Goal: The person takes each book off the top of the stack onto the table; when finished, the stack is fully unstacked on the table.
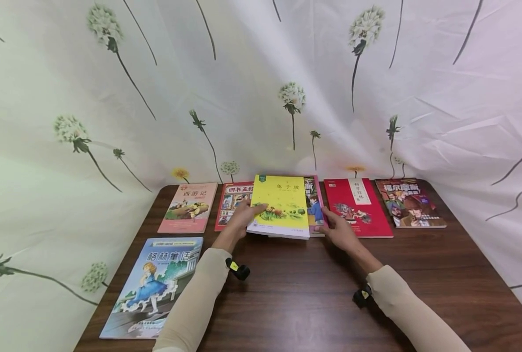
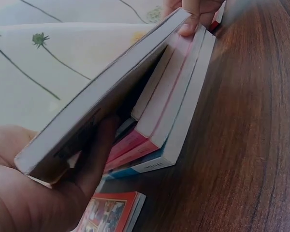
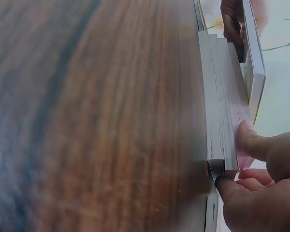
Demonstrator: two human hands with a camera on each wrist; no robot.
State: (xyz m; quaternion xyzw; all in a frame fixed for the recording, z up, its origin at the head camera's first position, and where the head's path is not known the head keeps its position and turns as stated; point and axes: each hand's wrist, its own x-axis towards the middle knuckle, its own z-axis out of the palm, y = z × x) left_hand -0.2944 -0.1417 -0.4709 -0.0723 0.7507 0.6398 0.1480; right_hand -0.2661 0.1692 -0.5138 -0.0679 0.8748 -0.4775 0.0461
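Note:
In the head view, my left hand [image 1: 242,219] grips a yellow paperback [image 1: 283,195] by its left edge, thumb over the cover. The left wrist view shows this book [image 2: 104,92] tilted, raised at the left above a stack of several books [image 2: 183,92]. A pink-purple book [image 1: 316,208] shows from under its right side. My right hand [image 1: 342,233] is at the stack's right edge. In the right wrist view, its thumb presses the pinkish upper part and a finger curls at the lower corner of the stack [image 3: 216,101]. The lower books' covers are mostly hidden.
On the brown table [image 1: 296,298] lie a pink book [image 1: 188,210], a blue book [image 1: 150,288], a red-framed book [image 1: 230,205] beside the stack, a red book [image 1: 362,210] and a detective-cover book [image 1: 410,203]. A dandelion-print curtain [image 1: 252,98] hangs behind.

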